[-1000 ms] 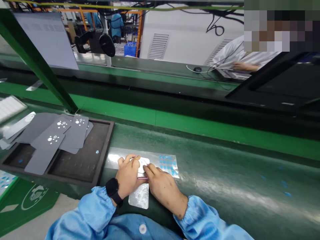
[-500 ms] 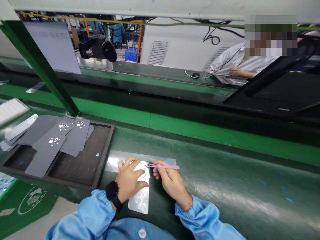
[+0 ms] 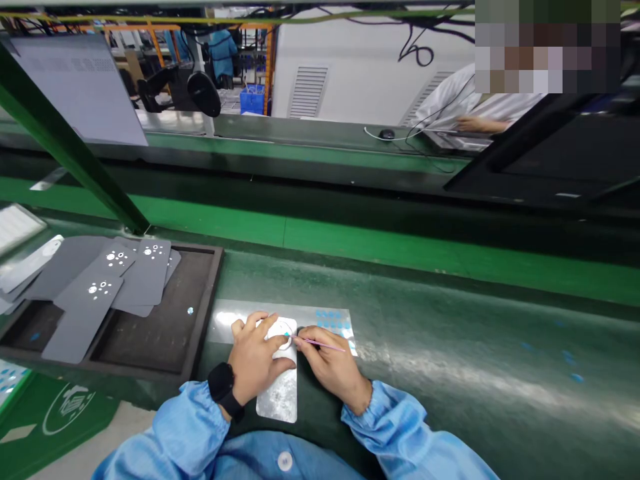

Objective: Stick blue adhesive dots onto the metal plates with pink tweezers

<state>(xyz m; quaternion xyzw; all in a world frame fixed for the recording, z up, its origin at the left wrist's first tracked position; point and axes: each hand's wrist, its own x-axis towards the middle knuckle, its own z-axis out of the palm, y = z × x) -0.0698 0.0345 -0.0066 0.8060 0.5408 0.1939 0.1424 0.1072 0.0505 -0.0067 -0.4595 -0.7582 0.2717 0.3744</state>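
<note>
A silvery phone-back-shaped panel point(image 3: 277, 399) lies on the green bench, with a round area near its top end. My left hand point(image 3: 256, 357) rests on the panel with its fingers spread around that round area. Pink tweezers point(image 3: 327, 345) are pinched in my right hand point(image 3: 334, 368), their tips pointing left at the round area. A small bright blue piece point(image 3: 287, 335) shows at the tips; whether they touch it I cannot tell. Under the panel's top end and behind my right hand lies a clear film sheet point(image 3: 345, 325) with several blue pieces.
At the left, a dark tray point(image 3: 203, 333) holds several overlapping grey panels point(image 3: 83, 327) with holes. A green post point(image 3: 95, 170) rises behind it. Blue scraps point(image 3: 577, 378) lie on the bench at right. Beyond the bench, a person in white point(image 3: 480, 120) sits near a black screen.
The tweezers have turned edge-on, their grip end dipping lower, and my right hand has shifted slightly left. More blue pieces on the film show. My left hand stays on the panel.
</note>
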